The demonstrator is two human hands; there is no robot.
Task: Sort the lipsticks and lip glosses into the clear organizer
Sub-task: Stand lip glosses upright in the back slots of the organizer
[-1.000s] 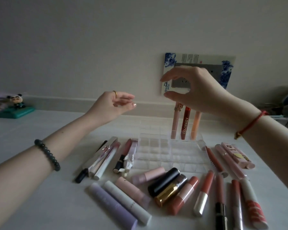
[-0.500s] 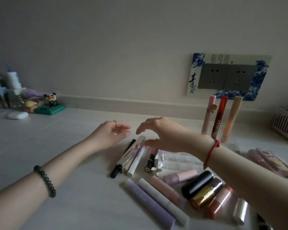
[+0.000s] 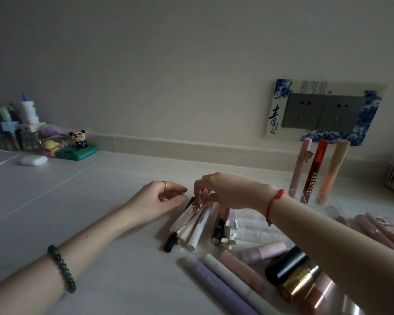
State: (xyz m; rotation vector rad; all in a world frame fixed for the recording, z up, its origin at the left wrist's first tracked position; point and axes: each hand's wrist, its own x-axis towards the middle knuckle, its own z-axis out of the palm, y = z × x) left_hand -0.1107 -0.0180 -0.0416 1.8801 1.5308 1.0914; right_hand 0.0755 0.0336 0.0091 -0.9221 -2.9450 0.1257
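The next move turns on a clear and silver square lip gloss tube (image 3: 187,220) that lies flat on the pale grey table (image 3: 77,201), in a small cluster just left of the clear plastic gridded organizer (image 3: 255,228). Its long axis runs from far right to near left, so the far end points up at the hands and the near end points back toward the person. The right hand (image 3: 225,192) reaches across over the organizer, and its curled fingers and thumb come down on that far end in what looks like a pinch. The left hand (image 3: 156,201) rests on the table just left of it, fingers loosely bent and holding nothing. The right hand is clearly the nearer one, so a lift would probably start at the far end and tip the tube upright before it moves right to a cell. The tube is glossy and see-through, with a pale pink core. It sits between a slim black pencil (image 3: 171,241) on its left and a slim white tube (image 3: 199,228) touching its right side. At the organizer's far edge three tubes already stand upright: pale pink (image 3: 301,167), dark red (image 3: 314,171) and peach (image 3: 332,171).
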